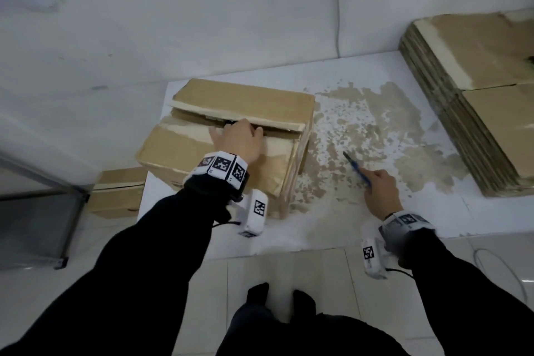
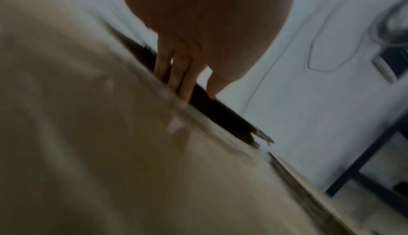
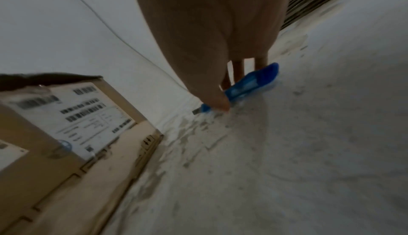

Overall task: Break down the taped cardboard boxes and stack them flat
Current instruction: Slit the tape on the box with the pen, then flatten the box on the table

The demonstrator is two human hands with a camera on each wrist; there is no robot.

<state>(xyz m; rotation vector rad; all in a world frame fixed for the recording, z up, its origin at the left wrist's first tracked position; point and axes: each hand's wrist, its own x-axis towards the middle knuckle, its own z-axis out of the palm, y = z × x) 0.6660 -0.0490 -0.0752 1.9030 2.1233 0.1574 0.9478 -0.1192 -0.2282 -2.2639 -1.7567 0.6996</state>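
Cardboard box [image 1: 231, 130] on table, L hand [image 1: 239, 139] fingers hooked into flap seam, R hand [image 1: 380, 191] fingers holding blue cutter [image 1: 357, 167].

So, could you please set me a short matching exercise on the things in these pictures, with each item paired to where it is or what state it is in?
Things:
1. cardboard box
2. blue utility knife
3. stack of flattened cardboard
4. left hand

Places or states:
A. lying flat at the right end of the white surface
B. fingers hooked into the gap between the top flaps
C. held by the right hand, low over the worn surface
D. standing, top seam parted

Pairs: 1-D, 2-C, 3-A, 4-B
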